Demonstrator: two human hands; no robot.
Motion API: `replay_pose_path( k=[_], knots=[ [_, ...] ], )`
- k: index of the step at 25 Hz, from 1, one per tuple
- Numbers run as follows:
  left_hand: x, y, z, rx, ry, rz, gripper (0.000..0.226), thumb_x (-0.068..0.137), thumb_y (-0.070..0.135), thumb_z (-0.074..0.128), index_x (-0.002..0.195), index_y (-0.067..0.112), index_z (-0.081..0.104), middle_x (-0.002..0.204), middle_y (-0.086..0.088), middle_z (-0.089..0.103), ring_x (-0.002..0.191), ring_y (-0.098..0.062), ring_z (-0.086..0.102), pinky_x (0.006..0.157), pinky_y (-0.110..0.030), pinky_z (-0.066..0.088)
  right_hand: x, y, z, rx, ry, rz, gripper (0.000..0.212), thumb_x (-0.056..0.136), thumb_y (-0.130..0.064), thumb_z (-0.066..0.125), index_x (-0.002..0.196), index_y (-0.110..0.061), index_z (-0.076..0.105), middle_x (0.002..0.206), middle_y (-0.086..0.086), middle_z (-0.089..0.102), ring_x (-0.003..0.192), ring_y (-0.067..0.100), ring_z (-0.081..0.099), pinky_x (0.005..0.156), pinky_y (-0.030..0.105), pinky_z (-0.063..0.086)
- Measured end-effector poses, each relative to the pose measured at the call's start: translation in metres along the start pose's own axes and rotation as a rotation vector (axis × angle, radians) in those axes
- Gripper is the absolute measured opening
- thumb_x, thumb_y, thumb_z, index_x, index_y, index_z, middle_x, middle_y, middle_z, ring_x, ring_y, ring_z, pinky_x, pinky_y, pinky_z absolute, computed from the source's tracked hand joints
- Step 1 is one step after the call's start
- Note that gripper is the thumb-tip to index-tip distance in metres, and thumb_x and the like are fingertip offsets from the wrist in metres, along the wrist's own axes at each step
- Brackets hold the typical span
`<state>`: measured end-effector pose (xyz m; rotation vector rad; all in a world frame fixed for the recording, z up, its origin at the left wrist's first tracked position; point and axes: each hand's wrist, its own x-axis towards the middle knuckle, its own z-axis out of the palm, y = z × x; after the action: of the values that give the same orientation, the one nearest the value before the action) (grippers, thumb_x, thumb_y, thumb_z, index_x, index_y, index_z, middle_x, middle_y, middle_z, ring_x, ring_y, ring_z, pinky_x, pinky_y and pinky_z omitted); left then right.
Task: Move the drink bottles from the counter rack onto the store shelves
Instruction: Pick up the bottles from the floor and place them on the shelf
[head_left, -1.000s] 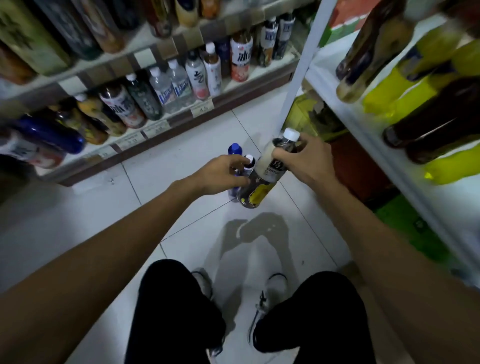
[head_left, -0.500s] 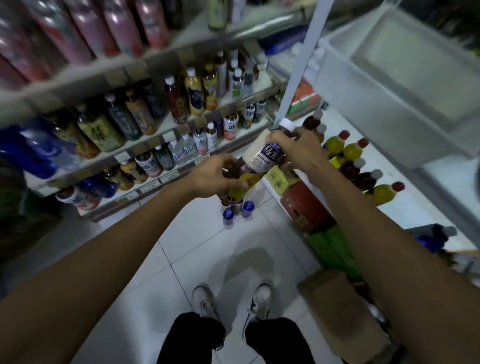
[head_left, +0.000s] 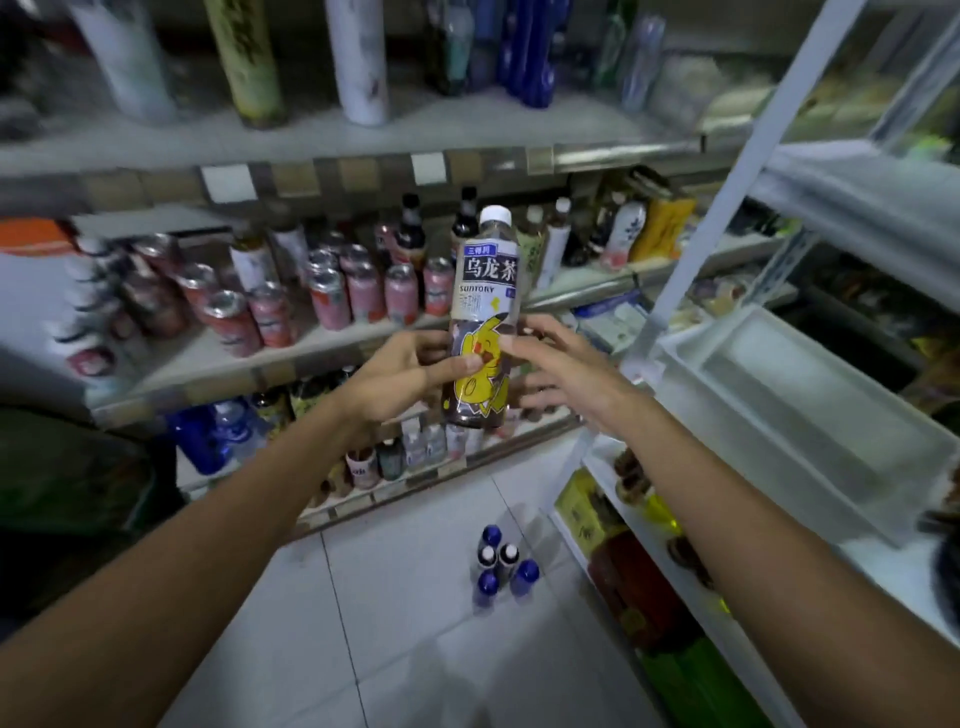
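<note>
My left hand (head_left: 400, 371) now carries the oolong tea bottle (head_left: 485, 291) alone, fingers curled round its lower half; it has swung from tilted to upright, level with the can shelf (head_left: 291, 358), so I judge placement is near. My right hand (head_left: 566, 374) has left the neck, fingers spread loosely, thumb just brushing the label.
</note>
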<state>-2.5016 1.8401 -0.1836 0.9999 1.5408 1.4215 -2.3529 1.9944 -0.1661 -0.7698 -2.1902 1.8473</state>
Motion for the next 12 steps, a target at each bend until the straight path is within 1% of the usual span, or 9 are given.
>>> replay_pose_path(
  k=[1, 2, 4, 5, 6, 8, 9, 11, 12],
  knots=[
    [-0.001, 0.016, -0.007, 0.002, 0.002, 0.027, 0.039, 0.079, 0.028, 0.070, 0.115, 0.013, 0.064, 0.100, 0.001, 0.075, 0.085, -0.013, 0.072, 0.069, -0.025, 0.057, 0.001, -0.018, 0.003, 0.012, 0.027, -0.048, 0.037, 0.082, -0.047, 0.074, 0.114, -0.037, 0.059, 0.115, 0.000, 0.067, 0.085, 0.011, 0.074, 0.068, 0.026, 0.059],
    [-0.001, 0.033, -0.014, 0.011, 0.006, 0.048, 0.038, 0.078, 0.029, 0.071, 0.113, 0.015, 0.066, 0.102, 0.001, 0.075, 0.090, -0.016, 0.072, 0.071, -0.025, 0.057, 0.003, -0.037, 0.006, 0.016, 0.050, -0.097, 0.046, 0.081, -0.049, 0.074, 0.122, -0.034, 0.057, 0.120, 0.001, 0.066, 0.089, 0.011, 0.074, 0.070, 0.028, 0.060],
    [-0.001, 0.062, -0.026, 0.012, 0.009, 0.086, 0.037, 0.078, 0.026, 0.073, 0.113, 0.015, 0.067, 0.107, -0.003, 0.074, 0.094, -0.021, 0.072, 0.072, -0.026, 0.057, 0.005, -0.070, 0.013, 0.014, 0.071, -0.141, 0.081, 0.072, -0.058, 0.075, 0.141, -0.027, 0.046, 0.135, 0.003, 0.060, 0.106, 0.019, 0.069, 0.086, 0.041, 0.059],
    [-0.002, 0.074, -0.031, 0.015, 0.018, 0.110, 0.038, 0.079, 0.024, 0.073, 0.114, 0.013, 0.067, 0.108, -0.005, 0.073, 0.095, -0.024, 0.071, 0.073, -0.028, 0.057, 0.006, -0.083, 0.017, 0.014, 0.075, -0.135, 0.094, 0.064, -0.063, 0.076, 0.144, -0.025, 0.044, 0.138, 0.004, 0.058, 0.113, 0.023, 0.066, 0.093, 0.047, 0.055],
    [-0.003, 0.085, -0.036, 0.027, 0.036, 0.136, 0.041, 0.079, 0.024, 0.073, 0.116, 0.011, 0.066, 0.109, -0.007, 0.073, 0.097, -0.027, 0.071, 0.078, -0.032, 0.057, 0.008, -0.094, 0.019, 0.012, 0.067, -0.145, 0.097, 0.058, -0.066, 0.076, 0.141, -0.023, 0.047, 0.136, 0.003, 0.060, 0.115, 0.024, 0.064, 0.097, 0.050, 0.052],
    [0.000, 0.104, -0.042, 0.053, 0.072, 0.176, 0.045, 0.077, 0.026, 0.073, 0.118, 0.009, 0.065, 0.110, -0.008, 0.072, 0.102, -0.029, 0.069, 0.086, -0.039, 0.055, 0.012, -0.111, 0.019, 0.005, 0.054, -0.188, 0.078, 0.059, -0.064, 0.075, 0.124, -0.025, 0.060, 0.124, 0.000, 0.067, 0.111, 0.020, 0.066, 0.094, 0.046, 0.054],
    [0.002, 0.114, -0.045, 0.058, 0.083, 0.200, 0.045, 0.077, 0.027, 0.072, 0.118, 0.009, 0.065, 0.109, -0.008, 0.073, 0.102, -0.027, 0.069, 0.086, -0.038, 0.055, 0.014, -0.118, 0.017, 0.005, 0.052, -0.213, 0.064, 0.064, -0.062, 0.075, 0.117, -0.028, 0.063, 0.118, -0.003, 0.069, 0.107, 0.015, 0.067, 0.087, 0.037, 0.057],
    [0.011, 0.128, -0.052, 0.058, 0.090, 0.239, 0.045, 0.077, 0.027, 0.073, 0.118, 0.009, 0.065, 0.108, -0.007, 0.073, 0.099, -0.022, 0.070, 0.078, -0.028, 0.056, 0.022, -0.128, 0.011, 0.019, 0.059, -0.269, 0.040, 0.077, -0.052, 0.074, 0.109, -0.029, 0.066, 0.108, -0.005, 0.071, 0.095, 0.005, 0.070, 0.067, 0.020, 0.057],
    [0.016, 0.133, -0.056, 0.054, 0.094, 0.255, 0.046, 0.077, 0.026, 0.073, 0.119, 0.009, 0.065, 0.108, -0.007, 0.073, 0.098, -0.021, 0.070, 0.075, -0.024, 0.055, 0.027, -0.133, 0.008, 0.029, 0.062, -0.296, 0.033, 0.081, -0.048, 0.073, 0.107, -0.028, 0.067, 0.105, -0.005, 0.072, 0.091, 0.004, 0.071, 0.065, 0.018, 0.057]
  ],
)
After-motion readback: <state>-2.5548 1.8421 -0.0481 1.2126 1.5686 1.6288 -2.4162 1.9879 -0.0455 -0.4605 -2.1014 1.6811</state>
